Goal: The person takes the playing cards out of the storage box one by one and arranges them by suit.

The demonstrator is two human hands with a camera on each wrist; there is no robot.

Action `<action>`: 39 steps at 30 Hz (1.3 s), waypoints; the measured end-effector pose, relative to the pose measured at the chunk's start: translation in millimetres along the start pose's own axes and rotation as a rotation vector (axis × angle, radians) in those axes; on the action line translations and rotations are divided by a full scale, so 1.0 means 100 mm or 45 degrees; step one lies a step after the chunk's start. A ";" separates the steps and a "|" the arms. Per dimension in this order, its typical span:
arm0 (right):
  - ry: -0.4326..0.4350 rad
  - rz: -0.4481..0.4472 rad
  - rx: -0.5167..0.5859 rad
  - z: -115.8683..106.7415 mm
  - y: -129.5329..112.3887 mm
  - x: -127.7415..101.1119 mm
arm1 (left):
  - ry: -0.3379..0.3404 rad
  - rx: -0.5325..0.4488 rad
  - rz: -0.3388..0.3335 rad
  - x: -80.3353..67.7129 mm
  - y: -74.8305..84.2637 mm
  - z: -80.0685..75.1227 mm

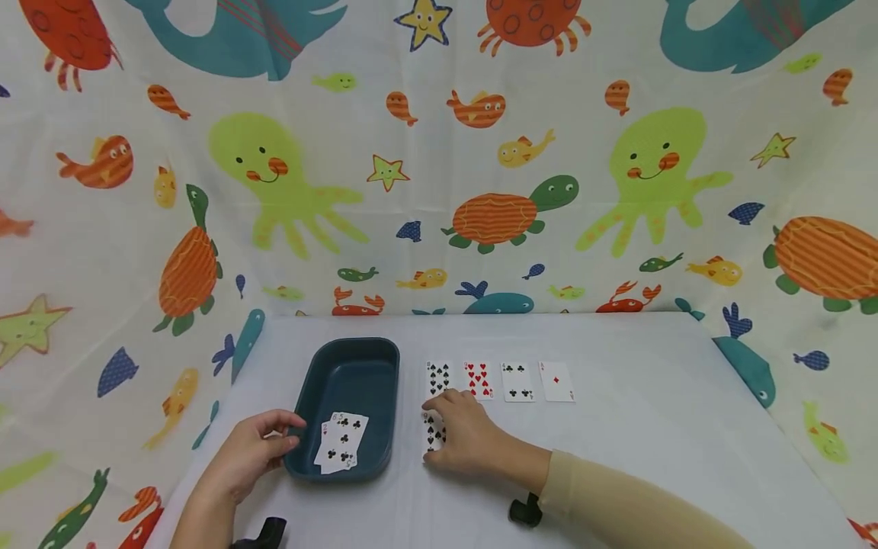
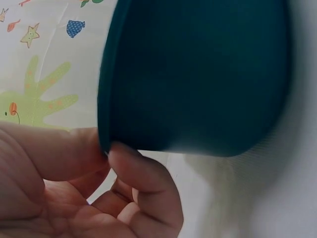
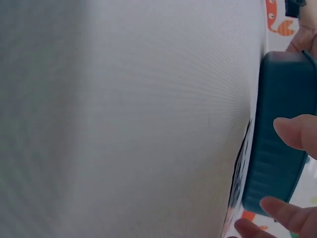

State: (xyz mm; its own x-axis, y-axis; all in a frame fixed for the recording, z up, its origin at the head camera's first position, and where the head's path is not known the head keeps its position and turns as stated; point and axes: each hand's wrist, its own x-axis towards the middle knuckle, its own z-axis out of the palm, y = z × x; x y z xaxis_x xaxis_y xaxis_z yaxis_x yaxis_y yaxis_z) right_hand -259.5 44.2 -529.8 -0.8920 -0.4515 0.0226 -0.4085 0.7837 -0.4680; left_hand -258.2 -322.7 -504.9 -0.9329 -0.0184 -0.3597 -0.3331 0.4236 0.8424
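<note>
1. Head view: a spade card (image 1: 432, 433) lies face up on the white table (image 1: 652, 427), just right of the dark teal tray (image 1: 357, 377), with the person's right hand (image 1: 466, 438) pressed flat on it, fingers nearly straight and covering most of its face.
2. Right wrist view: the fingertips (image 3: 292, 133) hang loosely spread beside the tray's outer wall (image 3: 277, 163), and the card's edge (image 3: 239, 168) shows as a thin dark line between tray and tabletop; whether the thumb has hold of the card cannot be told.
3. Head view: the left hand (image 1: 257, 450) is at the tray's near left corner, fingers curled toward the rim.
4. Left wrist view: thumb and forefinger (image 2: 141, 181) pinch the tray's rim (image 2: 106, 99), the remaining fingers folded into the palm.
5. Inside the tray, at its near end, two face-up cards (image 1: 341, 442) overlap; the top one shows clubs, the lower one a red pip.
6. Right of the tray, beyond the pressed card, four face-up cards sit in a row: a spade card (image 1: 439, 378), a heart card (image 1: 478, 379), a club card (image 1: 517, 381) and a diamond card (image 1: 556, 380), each just apart from its neighbour.
7. Behind the tray, a sea-creature curtain (image 1: 494, 213) of turtles, octopuses and fish closes off the table.
</note>
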 end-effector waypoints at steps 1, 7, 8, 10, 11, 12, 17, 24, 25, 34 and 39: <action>0.000 0.000 0.010 -0.01 0.00 0.01 | 0.003 0.006 0.004 0.00 0.01 0.00; 0.003 -0.001 0.027 -0.04 -0.02 0.03 | 0.000 0.001 0.023 -0.03 0.02 -0.01; 0.008 -0.002 0.026 -0.04 -0.02 0.03 | -0.002 -0.004 0.027 -0.03 0.02 0.00; 0.025 -0.010 0.019 -0.05 -0.03 0.01 | 0.006 -0.008 0.039 -0.07 -0.01 0.02; 0.034 -0.016 0.018 -0.05 -0.04 -0.02 | 0.014 -0.012 0.045 -0.11 -0.03 0.05; 0.043 -0.022 0.012 -0.05 -0.04 -0.04 | 0.022 -0.014 0.050 -0.14 -0.04 0.07; 0.092 -0.054 0.005 -0.04 -0.13 -0.14 | 0.059 -0.029 0.059 -0.33 -0.13 0.17; 0.124 -0.123 0.006 -0.03 -0.35 -0.28 | 0.123 -0.027 0.057 -0.59 -0.24 0.32; 0.130 -0.130 0.003 -0.03 -0.39 -0.28 | 0.124 -0.025 0.053 -0.59 -0.24 0.33; 0.147 -0.204 0.005 0.01 -0.68 -0.21 | 0.123 -0.003 0.053 -0.63 -0.23 0.34; 0.104 -0.289 -0.042 0.08 -0.84 -0.12 | 0.123 -0.019 0.046 -0.64 -0.23 0.35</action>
State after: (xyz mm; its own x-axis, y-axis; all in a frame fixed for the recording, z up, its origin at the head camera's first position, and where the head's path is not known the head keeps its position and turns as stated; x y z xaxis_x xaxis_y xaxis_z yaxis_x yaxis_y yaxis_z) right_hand -213.2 -19.7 -498.3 -0.7889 -0.5826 0.1955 -0.6049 0.6802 -0.4140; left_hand -186.5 -299.3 -515.2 -0.9529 -0.0907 -0.2893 -0.3004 0.4119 0.8603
